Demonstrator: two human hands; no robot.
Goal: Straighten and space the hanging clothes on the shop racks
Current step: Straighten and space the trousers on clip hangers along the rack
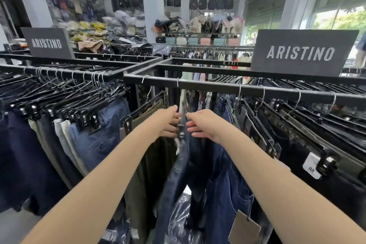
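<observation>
left hand (169, 123): arm stretched forward — fingers curled on a hanger (182, 109)
right hand (204, 125): arm stretched forward — fingers pinch the same hanger

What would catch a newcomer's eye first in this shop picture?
Two bare forearms reach up the centre; the left hand and right hand meet at a black clip hanger carrying dark blue jeans. Two dark grey ARISTINO signs stand on the black metal rack, far left and right.

The rail (198, 85) is showing matte black. Below its middle, faded blue-grey jeans (176, 174) are hanging, with dark indigo jeans (227, 174) just to their right. Leftward under the rail, olive trousers (156, 164), mid-blue trousers (103, 134), beige trousers (63, 134) and navy trousers (19, 144) are hanging. Above the rail, a charcoal sign (303, 53) is carrying silvery-white letters.
</observation>
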